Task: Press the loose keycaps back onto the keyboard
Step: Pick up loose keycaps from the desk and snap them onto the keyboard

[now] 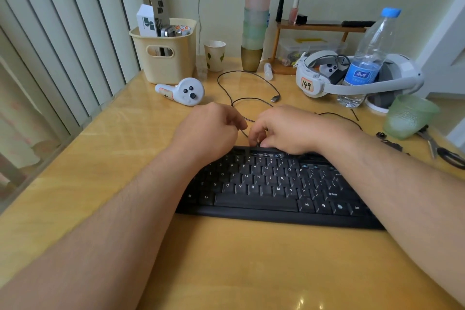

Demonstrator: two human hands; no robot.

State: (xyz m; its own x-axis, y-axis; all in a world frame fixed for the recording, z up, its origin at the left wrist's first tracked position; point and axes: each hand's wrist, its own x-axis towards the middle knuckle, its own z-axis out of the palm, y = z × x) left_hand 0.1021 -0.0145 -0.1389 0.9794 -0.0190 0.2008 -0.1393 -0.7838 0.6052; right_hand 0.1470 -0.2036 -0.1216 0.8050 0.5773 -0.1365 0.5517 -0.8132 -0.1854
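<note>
Two bare hands work at the far edge of a black keyboard that lies on a yellow wooden table. Its long axis runs left to right across the view, tilted so the right end sits a little nearer the person; the space bar faces the person and the top row faces the wall. The left hand hangs over the keyboard's upper left corner with its fingers curled under, and whether it holds anything cannot be told. The right hand has its fingertips bent down onto the top row, pressing there; whatever lies under them is hidden. Just beside those fingers, several slots in the upper rows show pale blue where caps are missing. A few small dark pieces, possibly loose keycaps, lie on the table well to the right, near a green glass and a pair of scissors. A thin black cable loops behind the hands. Farther back stand a white controller, a cream basket, a water bottle and a white headset.
</note>
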